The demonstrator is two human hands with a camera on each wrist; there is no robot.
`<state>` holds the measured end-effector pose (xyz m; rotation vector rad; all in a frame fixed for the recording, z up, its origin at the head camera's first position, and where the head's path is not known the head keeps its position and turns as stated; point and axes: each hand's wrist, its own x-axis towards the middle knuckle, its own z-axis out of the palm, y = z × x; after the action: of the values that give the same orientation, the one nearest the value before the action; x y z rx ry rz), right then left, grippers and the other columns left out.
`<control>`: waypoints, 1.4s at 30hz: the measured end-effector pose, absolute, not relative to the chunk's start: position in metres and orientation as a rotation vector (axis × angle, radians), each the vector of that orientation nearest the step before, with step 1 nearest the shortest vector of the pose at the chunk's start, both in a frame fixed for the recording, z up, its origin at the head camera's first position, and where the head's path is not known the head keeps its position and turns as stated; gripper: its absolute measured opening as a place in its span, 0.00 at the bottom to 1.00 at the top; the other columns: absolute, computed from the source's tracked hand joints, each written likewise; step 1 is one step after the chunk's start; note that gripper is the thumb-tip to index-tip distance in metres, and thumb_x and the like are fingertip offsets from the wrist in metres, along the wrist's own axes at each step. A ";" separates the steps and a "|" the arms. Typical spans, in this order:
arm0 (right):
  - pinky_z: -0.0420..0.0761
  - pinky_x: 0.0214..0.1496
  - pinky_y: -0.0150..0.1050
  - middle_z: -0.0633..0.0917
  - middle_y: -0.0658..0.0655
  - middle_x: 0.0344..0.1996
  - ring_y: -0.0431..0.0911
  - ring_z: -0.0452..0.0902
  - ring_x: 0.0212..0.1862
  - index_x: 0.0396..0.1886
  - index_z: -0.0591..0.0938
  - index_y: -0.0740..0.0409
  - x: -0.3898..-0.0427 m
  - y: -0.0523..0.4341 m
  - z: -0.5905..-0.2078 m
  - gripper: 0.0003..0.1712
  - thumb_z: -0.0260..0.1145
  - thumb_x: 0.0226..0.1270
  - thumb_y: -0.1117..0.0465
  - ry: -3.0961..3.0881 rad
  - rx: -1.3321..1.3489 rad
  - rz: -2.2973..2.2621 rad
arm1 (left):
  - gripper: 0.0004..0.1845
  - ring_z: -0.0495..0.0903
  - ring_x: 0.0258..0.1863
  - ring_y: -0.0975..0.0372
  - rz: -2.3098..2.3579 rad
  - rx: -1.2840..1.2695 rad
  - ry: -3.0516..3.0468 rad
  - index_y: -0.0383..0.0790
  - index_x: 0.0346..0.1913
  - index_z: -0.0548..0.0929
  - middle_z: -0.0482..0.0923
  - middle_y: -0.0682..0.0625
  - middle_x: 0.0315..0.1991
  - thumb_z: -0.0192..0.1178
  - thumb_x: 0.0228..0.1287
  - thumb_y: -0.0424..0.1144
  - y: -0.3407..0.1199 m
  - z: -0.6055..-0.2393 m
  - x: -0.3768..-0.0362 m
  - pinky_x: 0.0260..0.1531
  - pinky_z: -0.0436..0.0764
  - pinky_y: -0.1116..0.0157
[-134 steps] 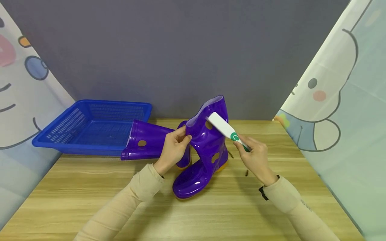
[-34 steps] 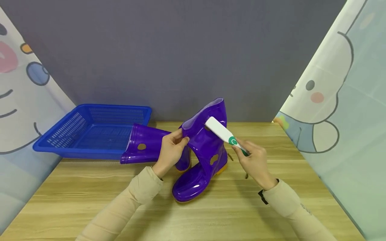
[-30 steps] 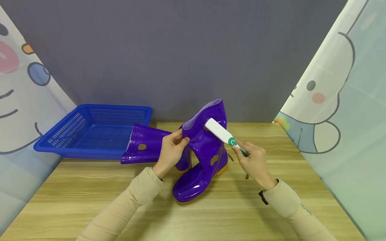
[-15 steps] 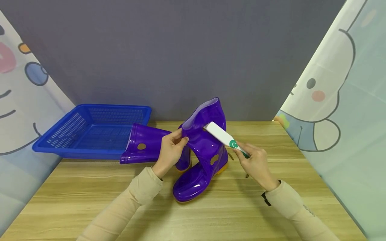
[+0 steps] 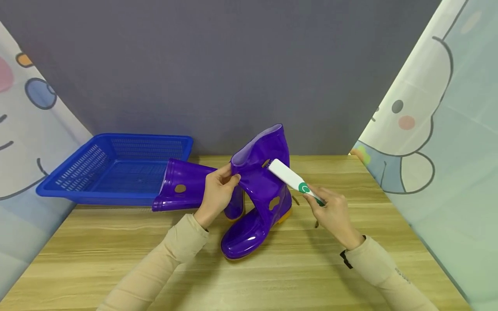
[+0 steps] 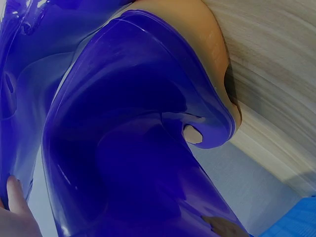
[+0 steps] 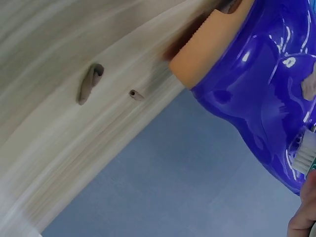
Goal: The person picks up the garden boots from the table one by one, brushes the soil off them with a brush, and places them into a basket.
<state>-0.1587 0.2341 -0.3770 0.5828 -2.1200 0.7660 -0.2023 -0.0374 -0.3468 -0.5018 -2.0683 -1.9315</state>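
A left hand pinches a purple boot by its cuff; a right hand grips a white brush at the upper tan patch.
The boot stands creased on a wooden table, right of a second boot lying near a blue basket. Whether the brush touches is hard to confirm. Short, light strokes against a firmly held cuff seem best.

Left of the held boot, lying boot and basket obstruct; nearside gives room.
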 end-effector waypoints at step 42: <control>0.58 0.13 0.21 0.84 0.61 0.22 0.31 0.61 0.16 0.35 0.83 0.74 -0.159 0.237 -0.384 0.17 0.72 0.39 0.77 -2.103 0.637 0.720 | 0.19 0.81 0.35 0.63 -1.951 -0.462 -2.055 0.30 0.53 0.78 0.81 0.37 0.43 0.55 0.57 0.22 -0.038 -0.348 -0.201 0.37 0.79 0.74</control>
<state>-0.1586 0.2366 -0.3837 0.6366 -2.1031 0.7204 -0.2009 -0.0377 -0.3480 -0.4622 -2.0549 -1.9507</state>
